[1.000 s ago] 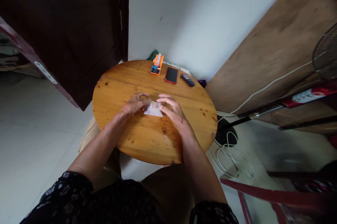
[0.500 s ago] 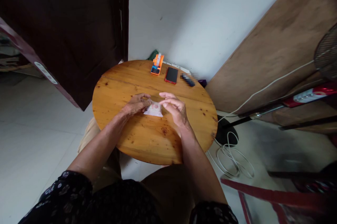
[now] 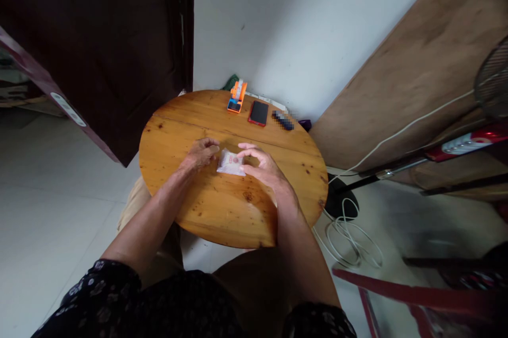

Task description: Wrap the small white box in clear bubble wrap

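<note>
A small white plastic packet with faint red print lies near the middle of the round wooden table. My right hand rests on its right edge, fingers bent and pressing down on it. My left hand sits just left of the packet, fingers curled loosely inward, apart from the packet by a small gap; nothing shows inside it.
At the table's far edge stand an orange tape dispenser, a red phone and a dark small bar. A dark door is at left. A leaning wooden board, a fan stand with white cable and a red chair are at right.
My left hand has let go of the packet and drawn slightly left. My right hand has lowered onto the packet's right side, flattening it on the table.
</note>
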Tool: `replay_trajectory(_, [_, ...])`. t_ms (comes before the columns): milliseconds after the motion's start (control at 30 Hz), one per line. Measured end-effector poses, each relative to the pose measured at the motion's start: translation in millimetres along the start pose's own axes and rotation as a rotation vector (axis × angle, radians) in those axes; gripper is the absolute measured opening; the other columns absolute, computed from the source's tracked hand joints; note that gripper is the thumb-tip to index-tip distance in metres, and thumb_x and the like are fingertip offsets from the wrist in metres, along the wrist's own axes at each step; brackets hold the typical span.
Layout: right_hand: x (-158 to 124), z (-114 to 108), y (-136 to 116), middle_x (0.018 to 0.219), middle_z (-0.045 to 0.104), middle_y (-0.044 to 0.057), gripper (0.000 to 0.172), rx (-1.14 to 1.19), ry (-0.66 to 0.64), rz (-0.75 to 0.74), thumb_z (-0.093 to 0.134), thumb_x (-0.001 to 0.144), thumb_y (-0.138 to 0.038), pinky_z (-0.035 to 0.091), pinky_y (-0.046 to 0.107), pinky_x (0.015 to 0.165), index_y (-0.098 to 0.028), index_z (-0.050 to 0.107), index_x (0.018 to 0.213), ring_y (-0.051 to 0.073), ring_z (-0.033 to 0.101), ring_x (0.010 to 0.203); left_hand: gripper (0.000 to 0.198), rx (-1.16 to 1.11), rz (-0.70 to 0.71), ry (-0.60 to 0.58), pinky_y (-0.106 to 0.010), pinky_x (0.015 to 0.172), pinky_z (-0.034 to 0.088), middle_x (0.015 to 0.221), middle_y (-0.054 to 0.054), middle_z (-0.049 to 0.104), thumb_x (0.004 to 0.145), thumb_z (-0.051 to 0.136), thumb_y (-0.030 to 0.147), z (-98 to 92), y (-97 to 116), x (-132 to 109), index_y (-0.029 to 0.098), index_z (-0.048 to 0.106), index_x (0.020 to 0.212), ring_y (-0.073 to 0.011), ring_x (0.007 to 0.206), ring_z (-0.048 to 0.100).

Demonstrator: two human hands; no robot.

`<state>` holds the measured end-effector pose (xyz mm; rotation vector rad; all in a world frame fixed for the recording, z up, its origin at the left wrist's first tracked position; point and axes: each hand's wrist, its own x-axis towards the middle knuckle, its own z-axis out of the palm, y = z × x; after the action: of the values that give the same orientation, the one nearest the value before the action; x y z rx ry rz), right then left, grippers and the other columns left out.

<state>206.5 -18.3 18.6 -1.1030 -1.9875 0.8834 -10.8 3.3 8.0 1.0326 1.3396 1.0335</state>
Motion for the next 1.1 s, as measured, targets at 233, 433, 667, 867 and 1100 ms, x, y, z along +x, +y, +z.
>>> replay_trajectory(233, [4,5,4,0.136,0.061,0.007,0.019,-0.031,0.027,-0.035,0.074,0.074,-0.024,0.035,0.046,0.115,-0.026,0.073,0.092,0.025,0.054,0.132,0.013,0.066,0.033,-0.020,-0.019,0.043,0.031,0.053,0.004,0.059,0.079,0.063,0.011,1.8,-1,0,0.015,0.064,0.091,-0.0084,0.042,0.049])
replay_trajectory(433, [6,12,6,0.130,0.065,0.006,0.012,-0.054,0.088,-0.050,0.072,0.075,-0.024,0.039,0.046,0.112,-0.025,0.074,0.087,0.025,0.059,0.124,0.021,0.149,0.038,-0.116,-0.019,0.046,0.034,0.046,0.005,0.056,0.079,0.063,0.012,2.9,2,-7,0.014,0.065,0.101,-0.0098,0.044,0.051])
replay_trajectory(667, [7,19,3,0.117,0.072,0.005,0.011,-0.082,0.223,-0.113,0.062,0.084,-0.028,0.045,0.043,0.106,-0.026,0.069,0.076,0.023,0.065,0.112,0.029,0.080,0.127,-0.177,-0.021,0.053,0.039,0.054,0.005,0.058,0.074,0.066,0.013,3.6,-2,-6,0.013,0.065,0.103,-0.0097,0.049,0.052])
replay_trajectory(867, [6,17,-5,0.117,0.071,0.007,0.017,-0.023,0.375,-0.107,0.056,0.091,-0.039,0.046,0.044,0.103,-0.025,0.062,0.084,0.024,0.064,0.112,0.034,0.026,0.184,-0.184,-0.025,0.069,0.047,0.079,-0.001,0.068,0.068,0.068,0.022,3.9,-1,-8,0.014,0.068,0.101,-0.0143,0.071,0.062])
replay_trajectory(1100, [9,15,-2,0.119,0.071,0.008,0.029,0.090,0.509,-0.095,0.054,0.092,-0.054,0.046,0.044,0.104,-0.026,0.059,0.089,0.025,0.063,0.116,0.030,0.107,0.198,-0.401,-0.025,0.071,0.048,0.091,-0.004,0.072,0.066,0.071,0.027,6.7,8,-22,0.016,0.071,0.095,-0.0173,0.081,0.064])
